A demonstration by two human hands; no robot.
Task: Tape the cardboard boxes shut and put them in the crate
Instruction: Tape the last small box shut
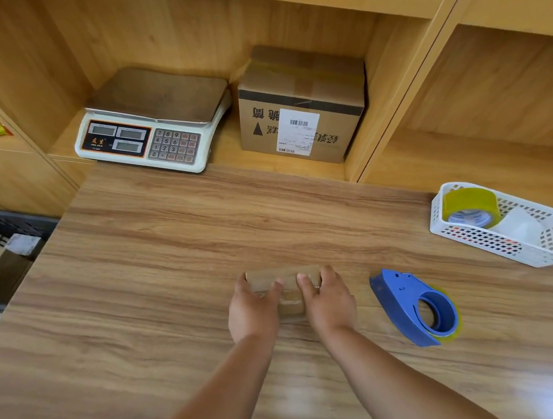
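- On the wooden table (170,256): small cardboard box (290,299).
- Left hand (254,311): fingers curled round its left end.
- Right hand (329,301): likewise, right end.
- Blue tape dispenser (415,307): near, rightward.

Two bare forearms (221,398), a thin ring (317,286) on the right hand (329,298)

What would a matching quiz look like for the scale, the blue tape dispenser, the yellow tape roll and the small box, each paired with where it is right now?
Things
1. scale
2. tape dispenser
3. tape roll
4. small box

Places
A. in the white basket
B. held between the left hand and the right hand
C. in the shelf nook beside the big box
D. lying on the table, right of the hands

Pairs: 1-C, 2-D, 3-A, 4-B
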